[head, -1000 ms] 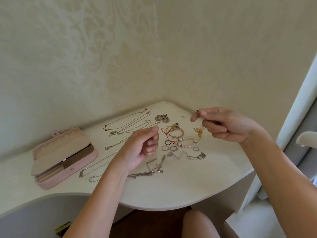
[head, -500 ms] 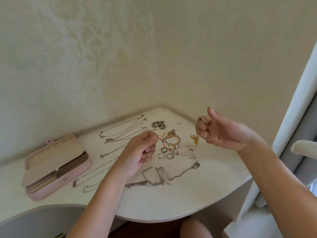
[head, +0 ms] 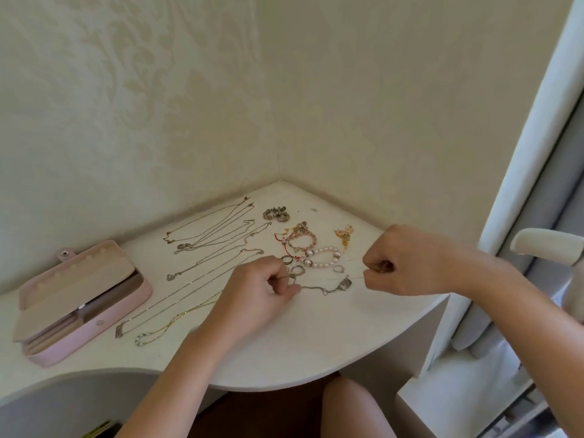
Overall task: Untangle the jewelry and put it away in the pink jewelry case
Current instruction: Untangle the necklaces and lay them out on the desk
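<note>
The pink jewelry case (head: pixel 104 324) lies open at the left of the white corner table (head: pixel 316 343). A thin silver chain with a pendant (head: pixel 328 289) stretches low over the table between my hands. My left hand (head: pixel 262 295) pinches its left end with curled fingers. My right hand (head: pixel 407 263) is curled into a fist and pinches the right end near the pendant. Long necklaces (head: pixel 208 241) lie spread out left of my hands. A pearl bracelet (head: pixel 322 257), a pink bead bracelet (head: pixel 301 240) and several rings (head: pixel 292 263) sit just behind the chain.
Grey earrings (head: pixel 276 214) and a gold charm (head: pixel 343 235) lie near the wall corner. The walls close in behind the table. The table's curved edge runs in front of me, with my knee (head: pixel 350 406) below it. A chair armrest (head: pixel 546 245) shows at the right.
Both hands have come down from mid-air to the tabletop and moved apart. The chain, which hung between them, is now drawn out just above the surface.
</note>
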